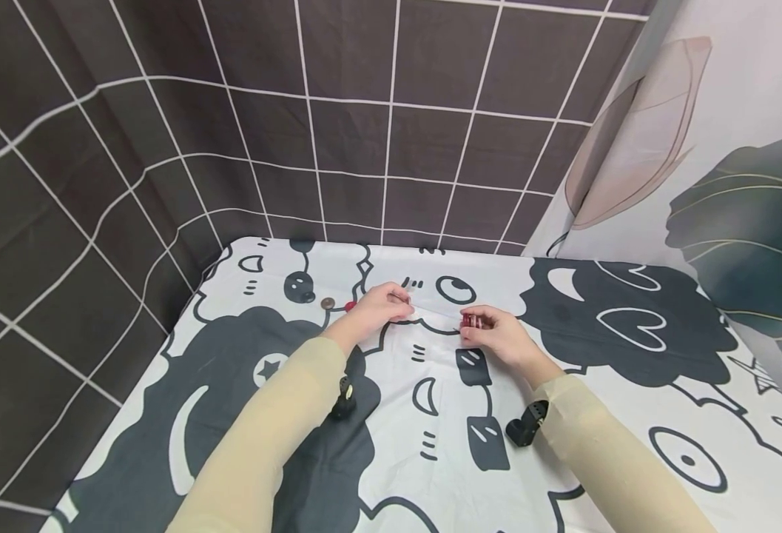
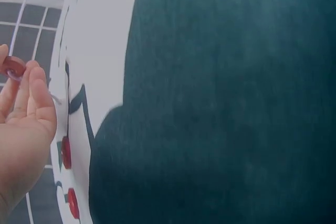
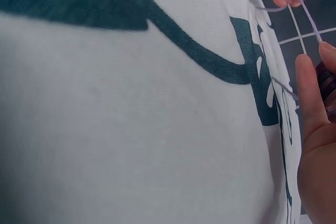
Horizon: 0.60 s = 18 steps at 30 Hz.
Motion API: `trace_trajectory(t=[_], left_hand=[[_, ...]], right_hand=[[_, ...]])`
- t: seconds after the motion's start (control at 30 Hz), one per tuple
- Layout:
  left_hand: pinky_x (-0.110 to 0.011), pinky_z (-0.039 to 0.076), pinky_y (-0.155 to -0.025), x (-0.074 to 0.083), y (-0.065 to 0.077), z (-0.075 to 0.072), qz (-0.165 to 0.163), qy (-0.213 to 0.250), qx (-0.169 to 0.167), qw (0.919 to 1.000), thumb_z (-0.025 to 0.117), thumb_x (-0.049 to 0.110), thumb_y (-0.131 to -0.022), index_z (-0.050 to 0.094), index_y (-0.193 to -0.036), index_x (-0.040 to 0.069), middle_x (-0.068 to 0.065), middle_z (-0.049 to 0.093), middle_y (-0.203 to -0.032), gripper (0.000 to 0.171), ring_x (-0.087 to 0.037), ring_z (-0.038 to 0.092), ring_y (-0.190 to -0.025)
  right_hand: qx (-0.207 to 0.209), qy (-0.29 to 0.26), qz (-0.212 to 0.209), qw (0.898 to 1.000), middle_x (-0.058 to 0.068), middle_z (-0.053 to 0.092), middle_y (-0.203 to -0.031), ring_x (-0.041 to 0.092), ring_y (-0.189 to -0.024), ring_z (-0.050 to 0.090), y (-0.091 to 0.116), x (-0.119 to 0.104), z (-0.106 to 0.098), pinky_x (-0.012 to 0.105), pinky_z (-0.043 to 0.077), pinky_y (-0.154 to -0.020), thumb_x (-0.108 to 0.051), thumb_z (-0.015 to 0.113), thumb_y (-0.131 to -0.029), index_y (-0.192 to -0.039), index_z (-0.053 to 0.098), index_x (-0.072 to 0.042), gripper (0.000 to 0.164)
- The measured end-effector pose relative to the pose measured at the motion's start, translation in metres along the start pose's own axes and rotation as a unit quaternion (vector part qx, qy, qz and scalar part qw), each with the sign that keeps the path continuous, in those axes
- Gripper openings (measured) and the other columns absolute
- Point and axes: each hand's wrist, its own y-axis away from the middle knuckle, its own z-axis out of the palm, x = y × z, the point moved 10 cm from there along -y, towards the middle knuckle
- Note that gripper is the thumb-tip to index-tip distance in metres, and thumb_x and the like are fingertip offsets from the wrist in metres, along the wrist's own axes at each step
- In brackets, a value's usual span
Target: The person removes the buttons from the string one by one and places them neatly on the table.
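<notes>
My left hand (image 1: 379,307) pinches a reddish-brown, button-like disc (image 2: 14,65) between thumb and fingers. A thin pale string (image 2: 21,19) runs through that disc and stretches across to the right hand. My right hand (image 1: 499,337) holds a short stack of dark red discs (image 1: 473,322) between thumb and fingers; part of the stack (image 3: 326,85) is cut off at the edge of the right wrist view. A loose string end (image 3: 283,86) trails below the stack. Both hands are just above the cloth, a small gap apart.
Left of my left hand, a brown disc (image 1: 327,303) and a red disc (image 1: 350,306) lie on the patterned black-and-white cloth (image 1: 391,414). A dark gridded curtain (image 1: 357,141) stands behind the cloth's far edge. A leaf-printed white sheet (image 1: 717,96) hangs at the right.
</notes>
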Motion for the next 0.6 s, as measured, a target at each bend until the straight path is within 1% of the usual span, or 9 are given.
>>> trace_trajectory(t=[0.1,0.2,0.3,0.4,0.47,0.53,0.6], left_hand=[[-0.026,0.049,-0.077,0.0,0.001,-0.003,0.002,-0.004,0.005,1.0,0.065,0.008,-0.084,0.056,-0.109,0.002,-0.007,0.065,-0.098,0.027,-0.015,0.06,-0.085],[-0.026,0.049,-0.077,-0.002,0.001,-0.005,-0.004,-0.009,0.007,0.9999,0.065,0.009,-0.084,0.057,-0.108,0.003,-0.007,0.065,-0.097,0.027,-0.015,0.06,-0.084],[-0.027,0.049,-0.078,-0.003,0.001,-0.008,-0.01,-0.015,0.01,0.9998,0.065,0.01,-0.084,0.057,-0.109,0.003,-0.006,0.065,-0.098,0.027,-0.015,0.061,-0.084],[-0.027,0.049,-0.079,-0.004,0.001,-0.011,-0.014,-0.024,0.015,0.9995,0.065,0.013,-0.085,0.058,-0.11,0.004,-0.006,0.065,-0.099,0.028,-0.015,0.061,-0.086],[-0.028,0.049,-0.08,-0.006,0.0,-0.014,-0.013,-0.022,0.016,0.9995,0.066,0.014,-0.085,0.058,-0.111,0.003,-0.007,0.065,-0.101,0.028,-0.016,0.062,-0.088],[-0.028,0.049,-0.081,-0.006,-0.001,-0.017,-0.013,-0.026,0.018,0.9994,0.065,0.015,-0.086,0.057,-0.111,0.003,-0.007,0.065,-0.103,0.029,-0.016,0.062,-0.09],[-0.028,0.049,-0.081,-0.006,-0.002,-0.02,-0.012,-0.029,0.02,0.9993,0.065,0.015,-0.086,0.057,-0.112,0.002,-0.008,0.065,-0.104,0.03,-0.017,0.062,-0.09]], right_hand=[[0.002,0.009,0.003,1.0,0.009,0.065,-0.098,0.018,-0.088,0.054,0.0,0.001,-0.001,0.024,0.043,-0.079,-0.018,0.073,-0.081,-0.118,0.061,-0.003,0.042],[0.004,0.016,0.005,1.0,0.009,0.066,-0.098,0.018,-0.089,0.054,-0.001,0.002,-0.001,0.026,0.041,-0.081,-0.019,0.074,-0.081,-0.118,0.062,-0.004,0.041],[0.003,0.012,0.006,1.0,0.01,0.066,-0.098,0.019,-0.09,0.054,-0.002,0.003,-0.001,0.027,0.042,-0.082,-0.017,0.073,-0.081,-0.117,0.062,-0.003,0.041],[0.004,0.01,0.004,1.0,0.009,0.066,-0.097,0.018,-0.089,0.055,-0.003,0.003,-0.001,0.025,0.042,-0.081,-0.017,0.073,-0.081,-0.117,0.062,-0.003,0.04],[0.004,0.005,0.002,1.0,0.009,0.066,-0.097,0.017,-0.088,0.054,-0.002,0.003,-0.001,0.022,0.041,-0.08,-0.017,0.073,-0.081,-0.117,0.062,-0.002,0.041],[0.001,0.004,0.002,1.0,0.012,0.065,-0.097,0.016,-0.087,0.054,0.001,-0.006,-0.002,0.021,0.041,-0.079,-0.013,0.072,-0.082,-0.117,0.06,0.002,0.04],[0.0,-0.001,0.006,1.0,0.013,0.065,-0.098,0.015,-0.087,0.054,0.001,-0.005,-0.002,0.019,0.041,-0.078,-0.014,0.072,-0.082,-0.118,0.06,0.002,0.041]])
